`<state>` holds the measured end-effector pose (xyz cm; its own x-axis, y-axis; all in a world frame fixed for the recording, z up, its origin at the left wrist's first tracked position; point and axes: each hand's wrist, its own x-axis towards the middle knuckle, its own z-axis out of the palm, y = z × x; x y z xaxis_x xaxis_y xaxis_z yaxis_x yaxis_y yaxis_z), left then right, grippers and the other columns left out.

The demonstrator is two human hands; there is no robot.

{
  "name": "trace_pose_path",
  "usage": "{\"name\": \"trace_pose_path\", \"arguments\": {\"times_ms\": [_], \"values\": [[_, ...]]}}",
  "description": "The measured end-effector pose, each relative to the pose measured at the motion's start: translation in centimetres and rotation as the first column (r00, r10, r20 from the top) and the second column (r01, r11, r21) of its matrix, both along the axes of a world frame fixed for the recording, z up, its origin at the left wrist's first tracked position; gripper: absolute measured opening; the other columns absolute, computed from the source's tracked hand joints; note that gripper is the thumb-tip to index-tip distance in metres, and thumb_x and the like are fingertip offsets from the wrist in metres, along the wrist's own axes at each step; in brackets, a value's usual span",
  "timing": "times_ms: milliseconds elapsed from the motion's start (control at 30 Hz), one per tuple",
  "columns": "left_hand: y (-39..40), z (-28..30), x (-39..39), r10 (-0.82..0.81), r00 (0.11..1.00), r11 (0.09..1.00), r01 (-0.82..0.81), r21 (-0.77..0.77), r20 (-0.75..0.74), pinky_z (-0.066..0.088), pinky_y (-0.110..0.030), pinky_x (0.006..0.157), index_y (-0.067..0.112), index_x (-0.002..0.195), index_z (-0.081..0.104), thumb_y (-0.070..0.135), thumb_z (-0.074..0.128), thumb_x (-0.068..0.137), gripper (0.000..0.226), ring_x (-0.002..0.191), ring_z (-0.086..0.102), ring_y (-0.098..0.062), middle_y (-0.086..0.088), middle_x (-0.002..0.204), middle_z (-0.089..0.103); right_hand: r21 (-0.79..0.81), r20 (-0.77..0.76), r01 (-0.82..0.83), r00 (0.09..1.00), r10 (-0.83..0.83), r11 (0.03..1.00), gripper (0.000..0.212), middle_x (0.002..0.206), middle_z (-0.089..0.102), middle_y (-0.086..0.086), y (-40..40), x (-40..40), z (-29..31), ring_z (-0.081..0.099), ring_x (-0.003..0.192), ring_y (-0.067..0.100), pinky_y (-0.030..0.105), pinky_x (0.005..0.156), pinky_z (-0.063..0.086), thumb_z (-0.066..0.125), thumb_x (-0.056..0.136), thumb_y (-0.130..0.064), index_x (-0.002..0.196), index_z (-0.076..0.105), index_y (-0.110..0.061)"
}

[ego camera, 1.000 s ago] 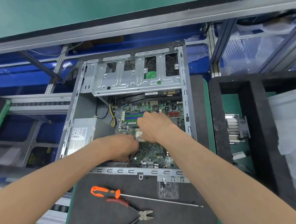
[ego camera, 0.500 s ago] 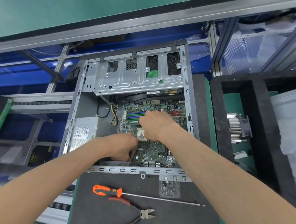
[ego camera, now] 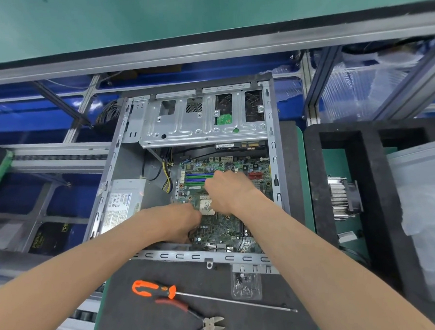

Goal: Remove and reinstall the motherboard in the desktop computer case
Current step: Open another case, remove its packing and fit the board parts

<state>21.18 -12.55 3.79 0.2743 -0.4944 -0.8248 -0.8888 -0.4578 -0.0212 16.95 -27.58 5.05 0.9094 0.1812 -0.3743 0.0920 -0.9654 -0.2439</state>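
Nearest on the dark mat (ego camera: 149, 317): an orange-handled screwdriver (ego camera: 154, 289) with its long shaft running right, red-handled cutters (ego camera: 212, 324) just beyond its handle toward the near edge, and a small clear bag of screws (ego camera: 246, 284) lying against the near rail of the case (ego camera: 274, 141).

Further in, inside the open case lying on its side: the motherboard (ego camera: 222, 230), seated flat in the right half of the case, green, with blue memory slots toward its far left corner. Left hand (ego camera: 181, 222) lay low on the board's near left edge, fingers curled under and down against that edge; could not tell whether clamped on the board or merely pressing it. Right hand (ego camera: 228, 192) sat over the middle of the board, just right of the bare silver processor (ego camera: 206, 206), knuckles up, fingers bent downward and hidden beneath the hand; grip not visible.

Left of the board, within the case: a grey power supply (ego camera: 123, 207) with a label, yellow and black wires (ego camera: 168, 177) trailing between it and the board.

Farther still: a silver drive cage (ego camera: 184, 126) across the far end of the case.

Off to the right, well apart from the case: a black foam tray (ego camera: 373, 182) holding a finned cooler (ego camera: 341, 198).
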Motion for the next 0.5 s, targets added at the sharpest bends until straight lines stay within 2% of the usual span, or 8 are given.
{"name": "trace_pose_path", "arguments": {"times_ms": [67, 133, 167, 267, 367, 500], "values": [[-0.5, 0.2, -0.1, -0.017, 0.999, 0.999, 0.018, 0.041, -0.028, 0.055, -0.038, 0.076, 0.003, 0.098, 0.068, 0.016, 0.062, 0.092, 0.015, 0.090, 0.064, -0.033, -0.013, 0.094, 0.065, 0.001, -0.003, -0.003, 1.000, 0.003, 1.000, 0.008, 0.073, 0.038, 0.001, 0.0, 0.0, 0.0, 0.052, 0.077, 0.028, 0.040, 0.067, 0.042, 0.057, 0.093, -0.014, 0.089, 0.051, -0.013], [-0.8, 0.4, -0.1, -0.025, 0.999, 0.997, 0.027, 0.069, -0.030, 0.053, -0.035, 0.067, 0.008, 0.080, 0.061, 0.009, 0.059, 0.087, 0.007, 0.077, 0.059, -0.030, -0.007, 0.076, 0.058, -0.001, 0.003, -0.003, 1.000, 0.003, 1.000, 0.009, 0.072, 0.040, 0.001, 0.0, 0.0, 0.0, 0.053, 0.075, 0.028, 0.040, 0.066, 0.042, 0.057, 0.093, -0.014, 0.087, 0.050, -0.013], [-0.9, 0.4, -0.1, -0.021, 0.999, 0.997, 0.023, 0.079, -0.026, 0.053, -0.035, 0.063, 0.010, 0.073, 0.056, 0.005, 0.058, 0.083, 0.012, 0.073, 0.057, -0.029, -0.006, 0.072, 0.055, -0.003, 0.007, -0.002, 1.000, 0.002, 1.000, 0.010, 0.072, 0.040, 0.001, 0.0, 0.0, 0.0, 0.052, 0.074, 0.028, 0.040, 0.065, 0.042, 0.057, 0.093, -0.013, 0.086, 0.049, -0.013], [-1.2, 0.5, -0.2, -0.021, 1.000, 0.996, 0.022, 0.086, -0.019, 0.055, -0.036, 0.065, 0.012, 0.065, 0.048, 0.002, 0.055, 0.079, 0.018, 0.076, 0.060, -0.032, -0.012, 0.079, 0.061, -0.003, 0.009, 0.006, 1.000, -0.006, 1.000, 0.010, 0.072, 0.037, 0.001, -0.1, 0.1, 0.1, 0.051, 0.074, 0.029, 0.040, 0.065, 0.040, 0.056, 0.092, -0.010, 0.086, 0.048, -0.013], [-1.1, 0.4, 0.0, 0.029, 0.999, 0.997, -0.027, 0.068, -0.038, 0.054, -0.037, 0.066, 0.010, 0.067, 0.053, 0.006, 0.053, 0.080, 0.013, 0.080, 0.063, -0.034, -0.013, 0.081, 0.062, 0.001, 0.006, 0.007, 1.000, -0.007, 1.000, 0.011, 0.076, 0.038, 0.000, -0.1, 0.0, 0.4, 0.050, 0.077, 0.029, 0.040, 0.067, 0.040, 0.055, 0.092, -0.010, 0.086, 0.047, -0.013], [-0.4, 0.2, 0.5, 0.146, 0.986, 0.988, -0.141, 0.062, -0.078, 0.051, -0.034, 0.064, 0.001, 0.081, 0.066, 0.006, 0.055, 0.080, 0.012, 0.077, 0.062, -0.029, -0.011, 0.079, 0.065, -0.001, 0.001, 0.013, 1.000, -0.013, 1.000, 0.010, 0.094, 0.042, 0.005, -0.1, -0.1, 0.7, 0.049, 0.078, 0.030, 0.041, 0.067, 0.041, 0.055, 0.092, -0.009, 0.089, 0.047, -0.014]]}}
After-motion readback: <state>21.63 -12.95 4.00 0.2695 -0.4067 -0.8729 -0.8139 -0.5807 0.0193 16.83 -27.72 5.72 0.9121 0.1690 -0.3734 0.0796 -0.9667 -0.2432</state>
